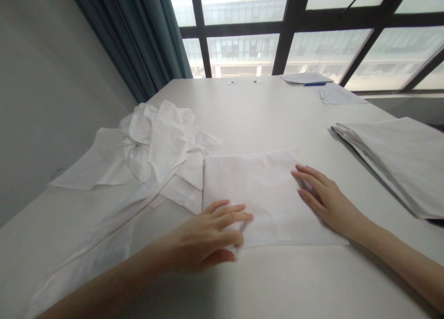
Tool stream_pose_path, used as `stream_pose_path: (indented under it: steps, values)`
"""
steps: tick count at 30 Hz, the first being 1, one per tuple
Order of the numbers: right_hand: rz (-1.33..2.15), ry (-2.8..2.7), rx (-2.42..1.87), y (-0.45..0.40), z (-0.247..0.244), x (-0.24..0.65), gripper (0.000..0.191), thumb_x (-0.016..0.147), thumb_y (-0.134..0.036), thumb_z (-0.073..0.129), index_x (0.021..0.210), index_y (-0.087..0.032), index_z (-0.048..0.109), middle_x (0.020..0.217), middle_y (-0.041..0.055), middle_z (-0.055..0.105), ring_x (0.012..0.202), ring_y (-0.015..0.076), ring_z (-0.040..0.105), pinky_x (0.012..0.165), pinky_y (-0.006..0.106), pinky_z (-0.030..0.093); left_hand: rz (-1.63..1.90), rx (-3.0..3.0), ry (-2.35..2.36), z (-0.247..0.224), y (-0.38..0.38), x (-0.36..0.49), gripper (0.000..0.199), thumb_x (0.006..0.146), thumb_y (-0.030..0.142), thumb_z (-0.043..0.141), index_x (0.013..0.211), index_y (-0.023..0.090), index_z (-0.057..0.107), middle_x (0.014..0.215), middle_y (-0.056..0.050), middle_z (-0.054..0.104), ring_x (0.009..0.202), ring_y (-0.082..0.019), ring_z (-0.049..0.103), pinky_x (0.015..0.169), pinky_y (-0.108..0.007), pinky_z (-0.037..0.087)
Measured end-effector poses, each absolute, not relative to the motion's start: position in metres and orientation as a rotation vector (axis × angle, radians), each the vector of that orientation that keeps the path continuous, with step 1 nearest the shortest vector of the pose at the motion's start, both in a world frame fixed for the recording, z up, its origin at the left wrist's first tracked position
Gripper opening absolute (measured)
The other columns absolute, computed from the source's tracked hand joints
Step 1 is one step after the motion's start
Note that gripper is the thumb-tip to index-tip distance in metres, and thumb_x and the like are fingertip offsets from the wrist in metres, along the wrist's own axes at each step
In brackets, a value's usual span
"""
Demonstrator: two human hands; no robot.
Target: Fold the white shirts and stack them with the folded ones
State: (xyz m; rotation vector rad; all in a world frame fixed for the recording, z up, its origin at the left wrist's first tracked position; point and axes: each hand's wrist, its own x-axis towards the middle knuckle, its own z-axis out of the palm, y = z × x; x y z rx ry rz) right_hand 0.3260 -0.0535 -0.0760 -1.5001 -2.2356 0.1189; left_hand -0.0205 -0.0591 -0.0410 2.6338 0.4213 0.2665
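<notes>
Both flat and spread on folded white cloth [263, 194]: left hand [204, 238], right hand [328, 201]; right forearm cut off by frame.

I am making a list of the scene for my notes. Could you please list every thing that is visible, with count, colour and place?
folded cloth: 1, white, flat on the table centre, under both hands
crumpled cloths: a heap, white, left of the folded cloth
stack of folded cloths: 1 stack, white, right side
table: 1, white
papers: a few sheets, white, far edge
pen: 1, blue, by the papers
small round things: 2, white and dark, far edge
curtain: 1, dark teal, back left
window: dark frame, back
left hand: flat on the cloth's near left corner
right hand: flat on its right edge
</notes>
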Motion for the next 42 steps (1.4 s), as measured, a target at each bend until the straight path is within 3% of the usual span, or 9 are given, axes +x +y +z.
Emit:
stream_pose_path:
  steps: [2,8,17,21,26,30,33,37,42]
  values:
    - [0.047,-2.276,-1.518,-0.053,-0.079,0.328,0.041,0.098,-0.032,0.041,0.138,-0.024,0.048,0.144,0.0116,0.050,0.135,0.0288,0.044,0.107,0.051,0.039,0.214,2.584,0.431,-0.040,-0.058,-0.021,0.010,0.097,0.031,0.052,0.102,0.023,0.056,0.148,-0.005,0.048,0.143,-0.022,0.034,0.120,-0.040,0.013]
    - [-0.109,-2.305,-1.440,-0.058,-0.071,0.324,0.044,0.096,-0.025,0.042,0.140,-0.022,0.045,0.145,0.0116,0.051,0.138,0.0296,0.040,0.108,0.053,0.036,0.148,2.459,0.425,-0.032,-0.056,-0.024,0.043,0.097,0.033,0.055,0.139,0.027,0.047,0.144,-0.004,0.053,0.144,-0.021,0.032,0.122,-0.040,0.006]
    - [0.039,-2.721,-1.209,-0.067,-0.066,0.315,0.068,0.098,-0.044,0.046,0.157,-0.029,0.016,0.157,0.0051,0.033,0.146,0.0277,0.025,0.113,0.054,0.031,0.173,2.206,0.358,-0.023,-0.056,-0.022,0.037,0.097,0.017,0.048,0.130,0.030,0.058,0.124,-0.002,0.069,0.138,-0.021,0.042,0.122,-0.045,0.000]
    - [0.044,-2.681,-1.322,-0.059,-0.068,0.323,0.064,0.099,-0.046,0.042,0.156,-0.030,0.018,0.157,0.0052,0.035,0.145,0.0257,0.029,0.113,0.054,0.031,0.141,2.099,0.406,-0.015,-0.051,-0.029,0.033,0.098,0.017,0.047,0.125,0.028,0.063,0.117,-0.002,0.072,0.132,-0.019,0.051,0.122,-0.041,0.011]
    - [0.050,-2.609,-1.456,-0.057,-0.059,0.323,0.054,0.098,-0.045,0.042,0.148,-0.024,0.038,0.150,0.0085,0.046,0.140,0.0263,0.039,0.110,0.053,0.035,0.238,2.316,0.714,-0.009,-0.038,-0.044,0.036,0.098,0.018,0.044,0.130,0.026,0.059,0.134,-0.003,0.062,0.133,-0.018,0.050,0.112,-0.034,0.040]
    - [0.040,-2.608,-1.349,-0.049,-0.051,0.309,0.047,0.098,-0.035,0.043,0.142,-0.020,0.045,0.146,0.0102,0.050,0.138,0.0259,0.041,0.110,0.050,0.036,0.284,2.744,0.930,-0.018,-0.012,-0.039,0.039,0.097,0.025,0.050,0.135,0.019,0.054,0.143,-0.012,0.053,0.141,-0.029,0.038,0.113,-0.049,0.036]
    - [0.050,-2.589,-1.251,-0.029,-0.048,0.289,0.047,0.097,-0.029,0.043,0.143,-0.020,0.044,0.147,0.0115,0.050,0.138,0.0260,0.040,0.111,0.050,0.035,0.259,2.883,0.925,-0.029,0.013,-0.020,0.044,0.097,0.032,0.050,0.138,0.015,0.050,0.147,-0.016,0.048,0.140,-0.029,0.039,0.113,-0.048,0.036]
    - [0.056,-2.571,-1.256,0.003,-0.054,0.264,0.048,0.098,-0.034,0.042,0.144,-0.019,0.044,0.150,0.0139,0.046,0.141,0.0291,0.035,0.112,0.053,0.033,0.191,2.940,1.080,-0.046,0.031,0.008,0.058,0.096,0.041,0.052,0.145,0.012,0.040,0.156,-0.019,0.033,0.145,-0.031,0.029,0.116,-0.051,0.027]
    - [0.020,-2.615,-1.340,0.020,-0.065,0.267,0.055,0.101,-0.046,0.034,0.149,-0.018,0.039,0.153,0.0143,0.040,0.143,0.0302,0.033,0.112,0.053,0.030,0.130,2.930,1.123,-0.058,0.032,0.011,0.063,0.097,0.050,0.044,0.150,0.017,0.033,0.158,-0.016,0.028,0.147,-0.031,0.024,0.117,-0.052,0.018]
